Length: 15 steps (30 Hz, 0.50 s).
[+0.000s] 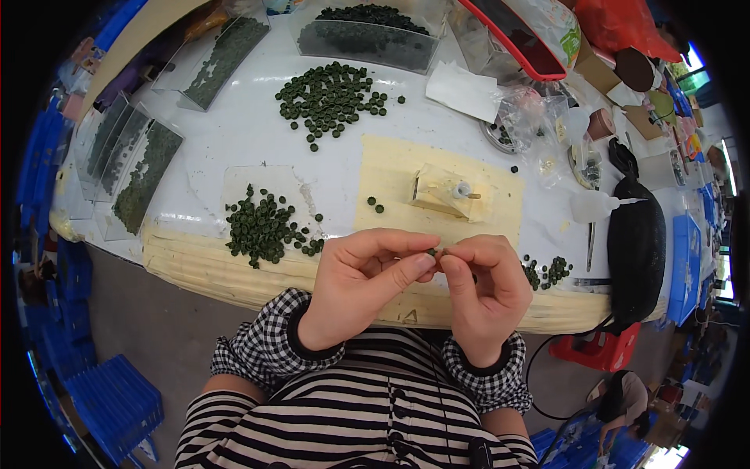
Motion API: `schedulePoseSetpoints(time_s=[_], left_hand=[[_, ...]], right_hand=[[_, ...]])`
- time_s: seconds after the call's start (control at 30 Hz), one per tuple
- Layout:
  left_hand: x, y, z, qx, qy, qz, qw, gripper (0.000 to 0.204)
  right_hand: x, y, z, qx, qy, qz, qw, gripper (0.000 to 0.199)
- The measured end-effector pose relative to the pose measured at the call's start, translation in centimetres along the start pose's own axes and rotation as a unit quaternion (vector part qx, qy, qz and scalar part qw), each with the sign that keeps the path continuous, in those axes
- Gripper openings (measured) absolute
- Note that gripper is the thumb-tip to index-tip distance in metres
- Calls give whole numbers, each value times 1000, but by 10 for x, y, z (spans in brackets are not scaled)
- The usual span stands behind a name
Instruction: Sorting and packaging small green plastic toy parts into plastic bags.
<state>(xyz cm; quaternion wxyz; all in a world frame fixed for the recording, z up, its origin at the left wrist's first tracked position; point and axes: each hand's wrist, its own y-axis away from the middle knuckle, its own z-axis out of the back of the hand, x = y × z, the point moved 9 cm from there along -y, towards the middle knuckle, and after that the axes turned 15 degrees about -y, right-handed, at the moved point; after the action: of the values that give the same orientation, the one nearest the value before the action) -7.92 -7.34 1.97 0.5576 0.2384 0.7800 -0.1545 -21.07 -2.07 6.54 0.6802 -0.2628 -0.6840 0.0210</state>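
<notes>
My left hand and my right hand meet above the near edge of the table. Between their thumbs and forefingers they pinch a small dark green round piece, mostly covered by the fingertips. Left of my left hand lies a heap of small dark green round pieces, partly on a clear sheet. A smaller group of such pieces rests right of my right hand. Just beyond my hands, on a yellow taped patch, stands a yellow taped block with a pale nozzle-like fitting and a thin pin.
More green pieces are spread farther back. Clear bins of green pieces line the back and left. White tissue, a red-framed phone-like object, a squeeze bottle and a black padded object sit right.
</notes>
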Motion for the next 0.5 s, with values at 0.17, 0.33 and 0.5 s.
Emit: schedulePoseSetpoints(time_s=[0.17, 0.33, 0.5], left_hand=[[-1, -1, 7, -13, -19, 0, 1000, 23], [-2, -1, 4, -3, -5, -12, 1000, 23], [-1, -1, 3, 6, -14, -21, 1000, 22]], right_hand=[[8, -2, -8, 16, 60, 32, 998, 14], [-19, 4, -2, -22, -134, -108, 985, 13], [-27, 6, -1, -11, -198, -167, 966, 11]])
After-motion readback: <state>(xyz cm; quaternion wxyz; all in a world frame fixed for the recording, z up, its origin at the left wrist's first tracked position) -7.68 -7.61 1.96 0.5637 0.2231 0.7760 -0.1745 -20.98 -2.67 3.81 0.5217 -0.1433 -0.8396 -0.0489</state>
